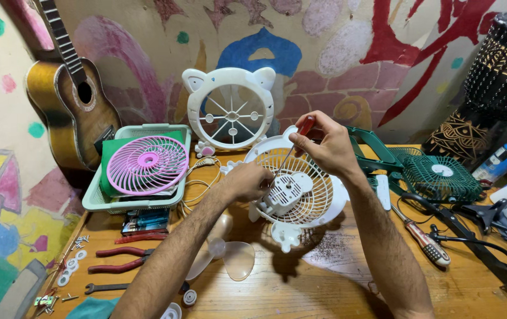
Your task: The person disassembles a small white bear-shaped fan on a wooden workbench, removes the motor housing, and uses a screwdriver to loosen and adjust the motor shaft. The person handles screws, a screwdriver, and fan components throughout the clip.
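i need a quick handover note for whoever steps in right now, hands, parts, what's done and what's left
Left hand: steadies the white fan grille, tilted up off the wooden table.
Right hand: holds a red-handled screwdriver, tip down at the white motor housing on the grille.
Parts: white cat-ear front frame stands against the wall; clear fan blade lies on the table in front; pink grille sits in the green basket; loose screws at the left edge.
Done: front frame and blade are off.
Left: motor housing is on the grille, not yet detached.
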